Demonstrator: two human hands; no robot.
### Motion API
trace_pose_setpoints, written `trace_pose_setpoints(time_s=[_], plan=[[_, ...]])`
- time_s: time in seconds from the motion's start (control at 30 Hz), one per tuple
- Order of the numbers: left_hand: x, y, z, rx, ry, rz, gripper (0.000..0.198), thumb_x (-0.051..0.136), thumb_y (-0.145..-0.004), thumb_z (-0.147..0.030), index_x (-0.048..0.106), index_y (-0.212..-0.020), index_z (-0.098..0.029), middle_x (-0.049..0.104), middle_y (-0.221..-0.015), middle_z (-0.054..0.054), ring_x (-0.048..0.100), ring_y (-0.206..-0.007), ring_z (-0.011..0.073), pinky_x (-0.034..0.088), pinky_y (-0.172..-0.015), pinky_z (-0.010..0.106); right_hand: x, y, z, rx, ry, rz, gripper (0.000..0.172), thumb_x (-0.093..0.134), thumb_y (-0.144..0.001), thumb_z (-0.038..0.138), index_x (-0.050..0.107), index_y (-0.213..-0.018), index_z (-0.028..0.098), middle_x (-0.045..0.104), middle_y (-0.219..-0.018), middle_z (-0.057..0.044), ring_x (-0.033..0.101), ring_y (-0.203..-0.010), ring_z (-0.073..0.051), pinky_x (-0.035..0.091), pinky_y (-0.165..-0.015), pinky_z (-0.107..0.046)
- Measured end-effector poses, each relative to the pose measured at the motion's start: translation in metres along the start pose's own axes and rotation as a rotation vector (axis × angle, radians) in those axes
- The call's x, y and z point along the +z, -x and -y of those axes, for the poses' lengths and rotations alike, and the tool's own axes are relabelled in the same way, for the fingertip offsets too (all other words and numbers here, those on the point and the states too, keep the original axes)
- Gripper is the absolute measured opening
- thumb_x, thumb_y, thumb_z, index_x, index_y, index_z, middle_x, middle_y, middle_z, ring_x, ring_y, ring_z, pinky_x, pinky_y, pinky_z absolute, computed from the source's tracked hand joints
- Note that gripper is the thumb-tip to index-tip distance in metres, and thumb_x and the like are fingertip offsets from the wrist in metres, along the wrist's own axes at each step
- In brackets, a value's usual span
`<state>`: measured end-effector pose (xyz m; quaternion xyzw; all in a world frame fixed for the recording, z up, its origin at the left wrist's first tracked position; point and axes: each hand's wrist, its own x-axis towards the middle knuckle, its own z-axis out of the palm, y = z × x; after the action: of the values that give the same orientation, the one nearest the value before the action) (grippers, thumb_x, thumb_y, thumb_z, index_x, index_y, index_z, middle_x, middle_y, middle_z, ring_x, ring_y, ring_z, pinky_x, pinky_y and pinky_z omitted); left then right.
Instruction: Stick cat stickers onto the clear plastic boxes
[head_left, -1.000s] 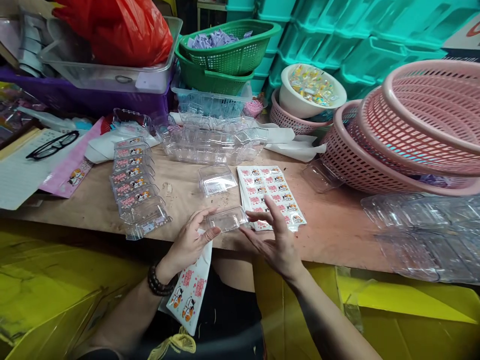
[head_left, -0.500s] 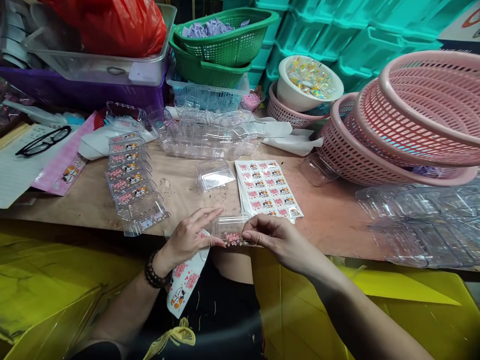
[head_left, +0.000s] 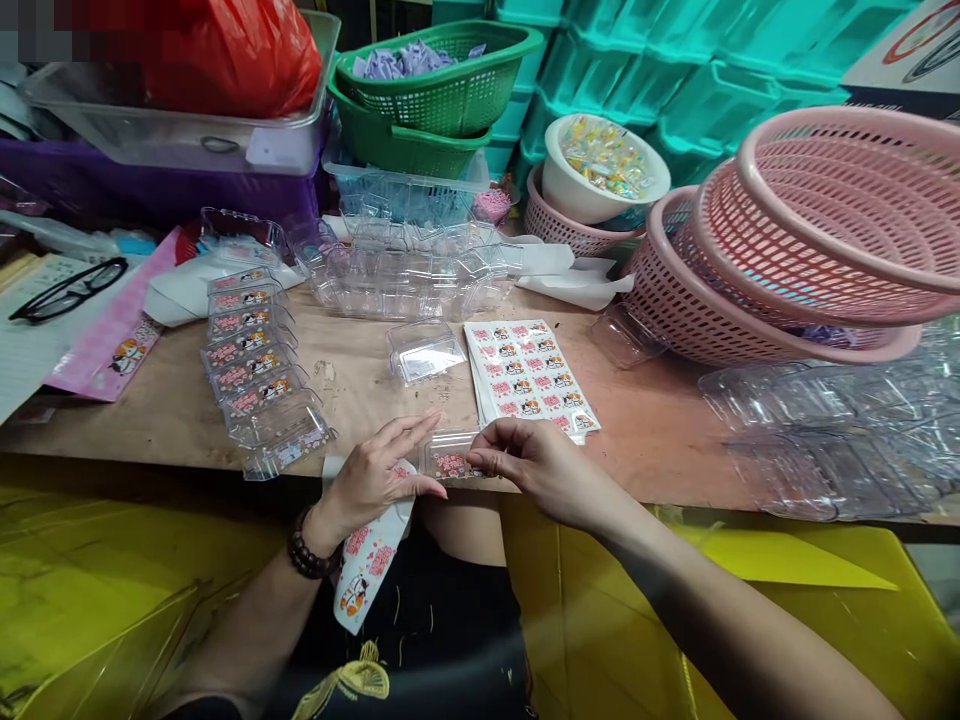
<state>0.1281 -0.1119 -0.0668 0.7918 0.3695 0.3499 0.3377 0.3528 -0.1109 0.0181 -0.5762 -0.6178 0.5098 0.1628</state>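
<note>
A small clear plastic box [head_left: 442, 442] lies at the table's front edge between my hands. On its near side is a clear sticker [head_left: 448, 462] with pink lettering. My right hand [head_left: 529, 465] pinches that sticker's right end between thumb and forefinger. At the box's left end, my left hand [head_left: 382, 470] has its fingers stretched along the box and its thumb apart. A curled sticker sheet [head_left: 367, 565] with cat pictures hangs from my left hand over the lap; the hidden lower fingers appear to hold it.
Several stickered boxes [head_left: 251, 350] overlap in a row on the left. A plain box [head_left: 425, 355] and a stack of sticker sheets [head_left: 529, 375] lie ahead. Clear boxes [head_left: 409, 275] are piled behind, more trays [head_left: 825, 440] at right. Pink baskets [head_left: 697, 310] stand back right; glasses [head_left: 67, 290] lie far left.
My right hand has shifted slightly left with the sticker, which now lies flatter along the box. My left thumb has come away from the sticker's left end.
</note>
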Motion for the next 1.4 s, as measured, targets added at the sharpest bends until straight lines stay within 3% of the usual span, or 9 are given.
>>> trace_pose_setpoints(time_s=[0.43,0.87,1.07,1.23,1.33,1.4], plan=[[-0.002,0.0,0.003,0.045,-0.043,0.021,0.077,0.065,-0.081,-0.057,0.043,-0.148,-0.028,0.061,-0.134,0.011,0.062,-0.122,0.025,0.054,-0.102,0.039,0.0,-0.003,0.004,0.033,0.073,-0.002,0.019,0.064,-0.084,0.033,0.067,-0.076,0.016,0.068,-0.072,-0.004,0.057,-0.069,-0.016,0.043,-0.064,-0.029],[0.0,0.001,0.003,0.029,-0.016,0.014,0.069,0.064,-0.085,-0.056,0.048,-0.146,-0.026,0.062,-0.132,0.011,0.062,-0.122,0.0248,0.053,-0.103,0.04,0.002,-0.003,0.006,0.012,0.175,-0.047,0.02,0.066,-0.085,0.031,0.067,-0.073,0.016,0.066,-0.066,-0.002,0.054,-0.061,-0.013,0.039,-0.055,-0.024],[0.0,0.002,-0.003,-0.024,0.022,0.006,0.058,0.066,-0.088,-0.047,0.054,-0.14,-0.026,0.062,-0.132,0.01,0.062,-0.121,0.0237,0.052,-0.104,0.039,0.01,0.001,0.015,0.045,0.365,-0.112,0.023,0.071,-0.083,0.036,0.065,-0.07,0.018,0.065,-0.063,0.0,0.053,-0.055,-0.012,0.035,-0.052,-0.024],[0.0,0.001,-0.005,-0.036,0.053,0.007,0.051,0.069,-0.088,-0.041,0.059,-0.135,-0.024,0.063,-0.129,0.009,0.063,-0.12,0.0225,0.052,-0.104,0.037,0.02,0.009,0.02,0.021,0.704,-0.247,0.028,0.07,-0.084,0.046,0.063,-0.076,0.02,0.07,-0.067,-0.003,0.065,-0.061,-0.019,0.032,-0.051,-0.026],[-0.002,0.001,-0.006,-0.054,0.054,0.024,0.05,0.069,-0.088,-0.04,0.06,-0.134,-0.023,0.063,-0.13,0.009,0.063,-0.12,0.0222,0.052,-0.104,0.036,0.01,0.012,0.008,0.05,0.864,-0.337,0.046,0.065,-0.084,0.062,0.061,-0.094,0.018,0.069,-0.066,-0.007,0.067,-0.062,-0.025,0.034,-0.05,-0.028],[-0.004,0.0,-0.006,-0.072,0.058,0.035,0.05,0.068,-0.088,-0.04,0.06,-0.134,-0.023,0.063,-0.13,0.009,0.062,-0.121,0.0224,0.051,-0.105,0.036,-0.002,0.012,-0.003,0.104,0.823,-0.342,0.053,0.059,-0.084,0.067,0.057,-0.101,0.017,0.069,-0.066,-0.007,0.066,-0.062,-0.026,0.038,-0.051,-0.029]])
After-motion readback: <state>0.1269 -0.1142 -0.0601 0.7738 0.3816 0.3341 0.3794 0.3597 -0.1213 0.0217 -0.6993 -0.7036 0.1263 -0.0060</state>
